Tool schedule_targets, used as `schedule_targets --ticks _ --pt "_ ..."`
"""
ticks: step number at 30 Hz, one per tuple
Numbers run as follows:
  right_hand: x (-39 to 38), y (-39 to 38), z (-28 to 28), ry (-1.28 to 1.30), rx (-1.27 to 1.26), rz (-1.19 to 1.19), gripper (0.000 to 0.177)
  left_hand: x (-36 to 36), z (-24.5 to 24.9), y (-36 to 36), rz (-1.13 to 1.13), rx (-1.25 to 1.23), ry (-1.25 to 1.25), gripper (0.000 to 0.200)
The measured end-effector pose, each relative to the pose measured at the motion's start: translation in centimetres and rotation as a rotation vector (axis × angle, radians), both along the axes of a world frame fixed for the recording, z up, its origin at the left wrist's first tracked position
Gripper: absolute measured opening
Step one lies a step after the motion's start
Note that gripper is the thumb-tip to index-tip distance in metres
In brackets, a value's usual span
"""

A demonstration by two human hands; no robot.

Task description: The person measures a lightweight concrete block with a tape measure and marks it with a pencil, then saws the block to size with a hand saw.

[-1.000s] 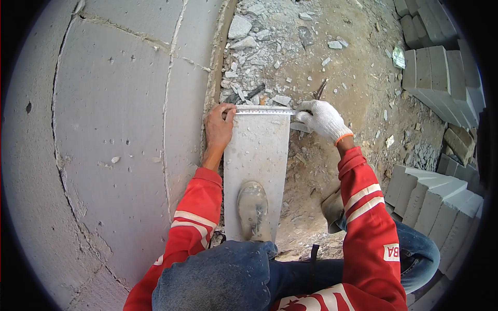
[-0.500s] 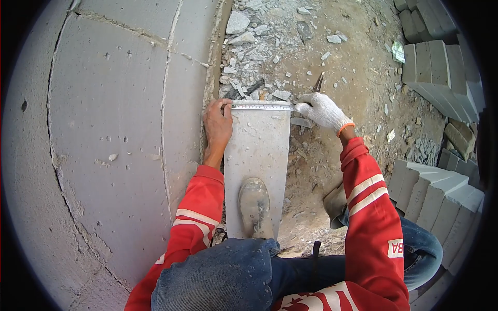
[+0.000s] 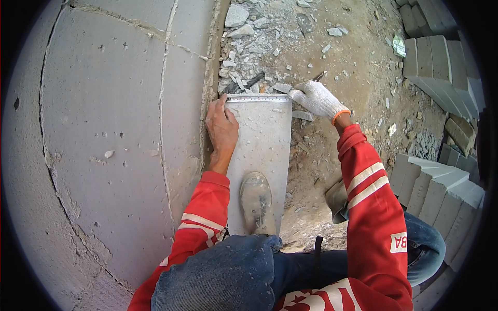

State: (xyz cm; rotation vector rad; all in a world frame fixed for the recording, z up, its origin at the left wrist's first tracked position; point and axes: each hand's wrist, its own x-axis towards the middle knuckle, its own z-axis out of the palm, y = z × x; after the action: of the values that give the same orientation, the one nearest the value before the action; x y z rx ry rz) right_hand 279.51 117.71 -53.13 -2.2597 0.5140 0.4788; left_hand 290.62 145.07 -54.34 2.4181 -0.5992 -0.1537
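A long grey block (image 3: 262, 140) lies lengthwise beside the wall, under a dusty boot (image 3: 257, 202). Across its far end runs a ruler-like measuring strip (image 3: 259, 98). My bare left hand (image 3: 221, 127) pinches the strip's left end at the block's corner, the other fingers bent over the block. At the right end, my right hand (image 3: 317, 100), in a white glove with an orange cuff, closes on the strip. A thin dark tool (image 3: 320, 76) sticks out past the glove; its other end is hidden.
A grey block wall (image 3: 109, 129) fills the left side. Rubble (image 3: 241, 31) and a dark piece (image 3: 251, 81) lie beyond the block. Stacked grey blocks (image 3: 436, 67) stand at the right, with more (image 3: 436, 186) lower down.
The view has shifted slightly. My left hand has moved right onto the block's corner, its fingers bent more. The dark tool by my right hand is tilted lower.
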Motion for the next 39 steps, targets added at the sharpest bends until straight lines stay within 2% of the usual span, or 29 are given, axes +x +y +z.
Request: schedule_targets --ticks 5,7,8,11,20,28,31,39 --pt "0.3 0.4 0.6 0.038 -0.035 -0.001 0.039 -0.1 -0.8 0.4 -0.013 0.000 -0.018 0.047" --pt "0.3 1.2 0.9 0.061 -0.048 -0.015 0.038 -0.4 -1.1 0.6 -0.089 -0.027 -0.103 0.054" --pt "0.1 1.5 1.0 0.055 -0.070 -0.043 0.037 -0.6 -1.1 0.7 -0.105 0.009 -0.078 0.060" --pt "-0.3 1.8 0.2 0.023 -0.090 -0.099 0.037 -1.0 -1.0 0.6 -0.092 0.027 -0.052 0.063" --pt "-0.5 1.9 0.6 0.028 -0.082 -0.139 0.034 -1.1 -0.6 0.4 -0.065 0.040 0.005 0.065" --pt "-0.8 0.9 0.8 -0.050 0.019 -0.045 0.039 -0.9 -0.8 0.7 -0.090 0.027 0.006 0.066" --pt "-0.5 0.4 0.8 -0.002 0.015 -0.012 0.039 -0.8 -0.7 0.6 -0.089 0.059 0.029 0.067" --pt "-1.0 -0.7 -1.4 -0.027 0.107 -0.066 0.047 -0.8 0.0 0.6 -0.093 0.059 0.013 0.066"
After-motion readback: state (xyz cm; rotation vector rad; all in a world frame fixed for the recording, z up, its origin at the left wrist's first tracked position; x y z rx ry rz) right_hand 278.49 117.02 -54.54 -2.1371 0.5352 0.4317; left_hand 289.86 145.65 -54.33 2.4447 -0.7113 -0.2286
